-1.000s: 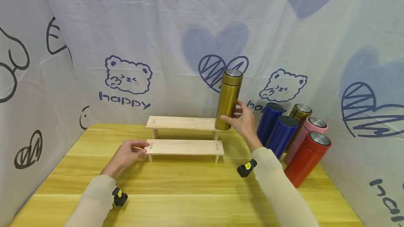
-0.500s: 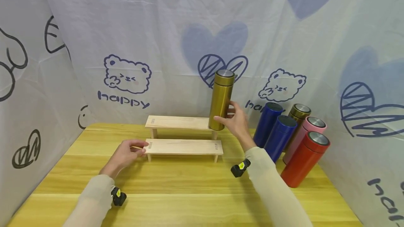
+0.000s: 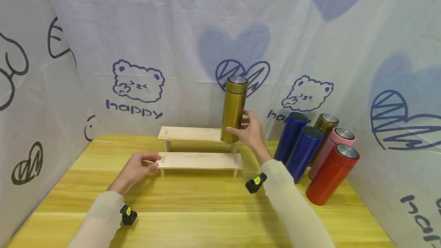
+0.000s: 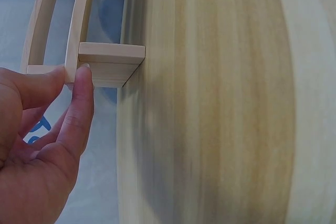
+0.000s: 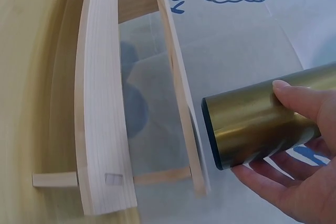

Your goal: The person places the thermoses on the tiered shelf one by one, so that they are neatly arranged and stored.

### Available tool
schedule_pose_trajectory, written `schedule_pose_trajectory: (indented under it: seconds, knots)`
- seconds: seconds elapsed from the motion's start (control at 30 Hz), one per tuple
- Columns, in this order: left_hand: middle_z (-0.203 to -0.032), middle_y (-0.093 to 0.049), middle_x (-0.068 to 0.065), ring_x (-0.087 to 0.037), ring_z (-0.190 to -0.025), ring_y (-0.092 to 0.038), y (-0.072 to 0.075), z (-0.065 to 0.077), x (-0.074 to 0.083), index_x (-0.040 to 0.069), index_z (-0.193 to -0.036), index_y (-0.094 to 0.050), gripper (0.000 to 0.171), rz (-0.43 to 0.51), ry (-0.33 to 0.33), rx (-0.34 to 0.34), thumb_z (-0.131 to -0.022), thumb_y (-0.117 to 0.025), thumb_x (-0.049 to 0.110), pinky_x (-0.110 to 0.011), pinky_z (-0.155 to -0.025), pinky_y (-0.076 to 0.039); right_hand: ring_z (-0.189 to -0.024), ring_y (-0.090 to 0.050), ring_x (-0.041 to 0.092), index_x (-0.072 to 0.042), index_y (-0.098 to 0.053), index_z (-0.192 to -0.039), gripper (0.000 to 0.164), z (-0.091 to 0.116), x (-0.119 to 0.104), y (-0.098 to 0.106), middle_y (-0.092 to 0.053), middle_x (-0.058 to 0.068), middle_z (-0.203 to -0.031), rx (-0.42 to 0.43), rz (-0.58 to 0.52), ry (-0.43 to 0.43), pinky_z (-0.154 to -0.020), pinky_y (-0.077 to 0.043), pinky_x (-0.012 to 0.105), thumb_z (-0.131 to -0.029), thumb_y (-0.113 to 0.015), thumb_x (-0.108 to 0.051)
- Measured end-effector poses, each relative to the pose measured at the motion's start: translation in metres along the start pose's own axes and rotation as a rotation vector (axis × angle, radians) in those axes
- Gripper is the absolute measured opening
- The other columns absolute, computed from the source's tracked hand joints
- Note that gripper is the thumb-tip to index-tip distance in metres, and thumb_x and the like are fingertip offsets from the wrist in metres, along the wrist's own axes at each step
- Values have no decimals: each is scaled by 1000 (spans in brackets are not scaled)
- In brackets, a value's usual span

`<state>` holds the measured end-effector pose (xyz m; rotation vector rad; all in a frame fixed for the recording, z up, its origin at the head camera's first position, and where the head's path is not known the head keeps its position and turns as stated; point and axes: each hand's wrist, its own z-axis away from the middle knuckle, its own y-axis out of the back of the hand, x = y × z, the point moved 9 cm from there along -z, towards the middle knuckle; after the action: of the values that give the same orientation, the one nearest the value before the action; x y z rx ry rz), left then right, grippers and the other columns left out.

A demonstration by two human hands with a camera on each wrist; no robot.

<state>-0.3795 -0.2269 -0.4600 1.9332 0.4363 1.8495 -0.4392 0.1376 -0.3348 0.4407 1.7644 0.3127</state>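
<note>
My right hand (image 3: pixel 251 133) grips a gold thermos bottle (image 3: pixel 235 106) by its lower half, thumb in front and fingers round the far side. It is nearly upright, silver-topped lid up, over the right end of the upper shelf of a pale wooden two-step rack (image 3: pixel 200 160). In the right wrist view a narrow gap shows between the dark base of the gold thermos bottle (image 5: pixel 252 124) and the upper board (image 5: pixel 176 77). My left hand (image 3: pixel 138 167) pinches the left end of the lower board; in the left wrist view thumb and index finger (image 4: pixel 81 103) meet at its edge.
To the right stand several more bottles: two blue (image 3: pixel 304 152), a darker gold one (image 3: pixel 325 125), a pink one (image 3: pixel 339 141) and a red one (image 3: pixel 332 175). A printed white cloth (image 3: pixel 186 49) hangs behind the wooden table (image 3: pixel 193 217) and at both sides.
My right hand has carried the gold thermos bottle leftward along the upper shelf, at about the same height. My left hand keeps its pinch on the rack.
</note>
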Motion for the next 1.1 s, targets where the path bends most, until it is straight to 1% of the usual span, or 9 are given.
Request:
schedule_pose_trajectory:
  seconds: [0.37, 0.7, 0.93, 1.1]
  knots:
    - [-134, -64, -29, -23, -98, -72, 2, 3, -3, -4, -128, -67, 30, -16, 29, 8, -98, -65, 0, -30, -81, -61, -116, -67, 37, -13, -46, -151, 82, 0, -12, -21, -64, 19, -135, -25, -37, 24, -98, -58, 49, -81, -89, -18]
    - [-133, -64, -30, -27, -101, -72, 2, 3, -2, -5, -128, -67, 31, -6, 23, 3, -98, -65, -1, -31, -81, -61, -116, -67, 38, -13, -49, -148, 81, -1, -18, -38, -66, 20, -134, -23, -73, 26, -97, -59, 49, -78, -90, -15]
    - [-134, -64, -29, -24, -98, -73, 3, 2, -1, -5, -127, -67, 30, -3, 27, 5, -97, -65, -1, -31, -79, -61, -112, -68, 38, -13, -47, -150, 83, -2, -23, -47, -66, 20, -131, -39, -101, 42, -94, -60, 48, -79, -90, -17]
    - [-133, -64, -30, -24, -97, -73, 2, 1, 0, -5, -127, -68, 30, -4, 17, 1, -97, -67, 0, -31, -76, -60, -111, -68, 37, -12, -49, -149, 81, -2, -30, -52, -66, 20, -129, -41, -119, 54, -95, -59, 47, -79, -90, -18]
